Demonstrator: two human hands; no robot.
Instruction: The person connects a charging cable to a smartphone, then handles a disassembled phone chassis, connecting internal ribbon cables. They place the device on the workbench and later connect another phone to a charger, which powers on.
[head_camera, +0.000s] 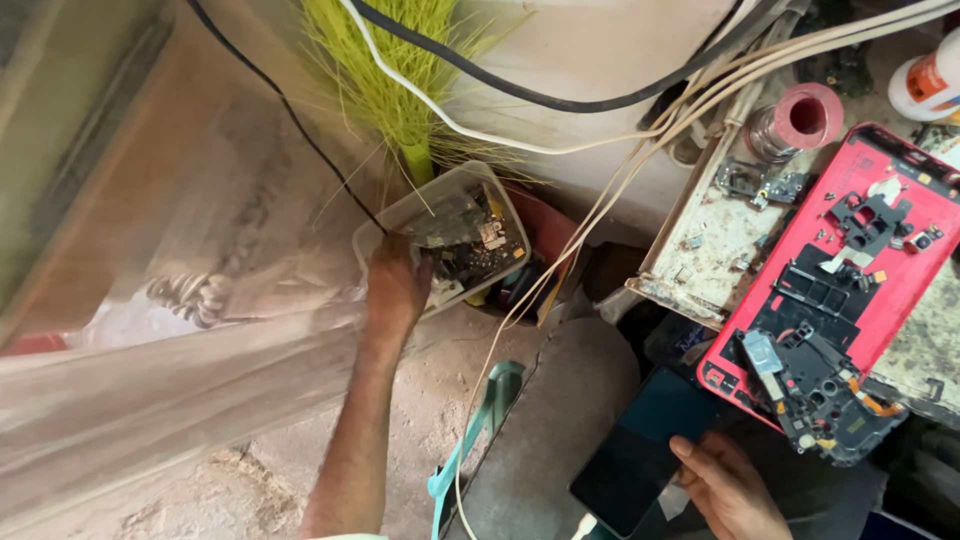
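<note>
We see both forearms bare, no sleeve, watch or ring on the left hand (395, 285) or the right hand (728, 490).

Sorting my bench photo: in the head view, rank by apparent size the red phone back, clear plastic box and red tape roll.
1. Red phone back
2. Clear plastic box
3. Red tape roll

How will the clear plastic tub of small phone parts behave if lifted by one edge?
The clear plastic tub looks thin-walled, so it would likely flex in the left hand gripping its near edge. It sits tilted with no lid visible, so the loose circuit boards and small parts could slide or spill. It is probably light for its size.
</note>
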